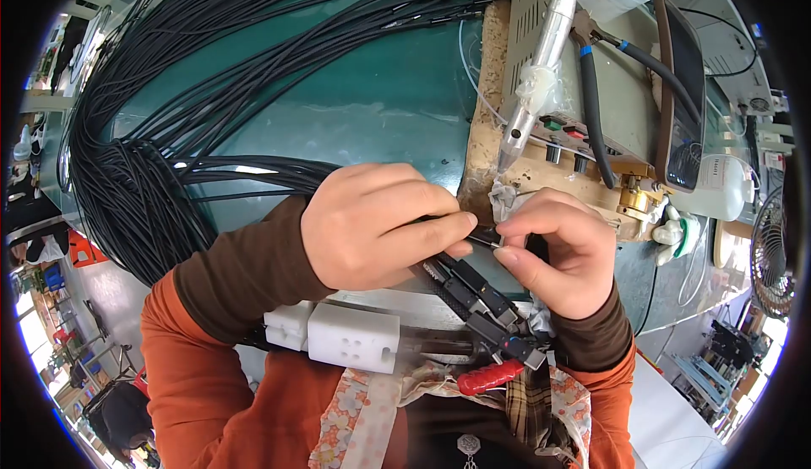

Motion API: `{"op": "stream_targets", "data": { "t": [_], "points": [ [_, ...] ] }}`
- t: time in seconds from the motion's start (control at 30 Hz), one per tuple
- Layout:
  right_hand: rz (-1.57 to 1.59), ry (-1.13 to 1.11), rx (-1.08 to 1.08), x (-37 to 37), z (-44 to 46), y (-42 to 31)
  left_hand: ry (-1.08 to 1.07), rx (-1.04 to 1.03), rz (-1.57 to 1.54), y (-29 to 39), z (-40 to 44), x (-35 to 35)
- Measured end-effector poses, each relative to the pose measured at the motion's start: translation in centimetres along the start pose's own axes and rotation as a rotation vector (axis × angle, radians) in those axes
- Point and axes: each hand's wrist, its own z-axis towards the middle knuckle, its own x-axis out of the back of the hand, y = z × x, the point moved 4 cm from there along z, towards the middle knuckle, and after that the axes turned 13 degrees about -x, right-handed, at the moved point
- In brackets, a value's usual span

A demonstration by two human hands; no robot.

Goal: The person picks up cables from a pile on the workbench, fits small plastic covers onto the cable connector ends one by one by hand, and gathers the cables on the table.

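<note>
My left hand (380, 228) is closed on a thin black cable end, its fingers pinched together at the middle of the view. Close to its right, my right hand (562, 253) pinches the small tip of the same piece between thumb and forefinger. Just below the hands lie several black connectors (490, 308) in a slanting row. White blocks (353, 338) sit under my left forearm, and a red handle (490, 378) is near my body. A silver pen-shaped tool (541, 72) with a pointed tip stands above my right hand.
A large bundle of black cables (135, 182) curves across the left of the green table (372, 122). Blue-handled pliers (591, 97) rest on a metal box at the right, by a phone-like screen (683, 97). Farther right are a clear bottle (718, 188) and a fan (770, 253).
</note>
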Motion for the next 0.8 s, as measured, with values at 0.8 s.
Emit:
{"op": "stream_targets", "data": {
  "t": [0.8],
  "points": [
    [-0.173, 0.135, 0.063, -1.5, -0.7, -0.5, -0.16, -0.094, 0.068, 0.7, 0.4, -0.4]
  ]
}}
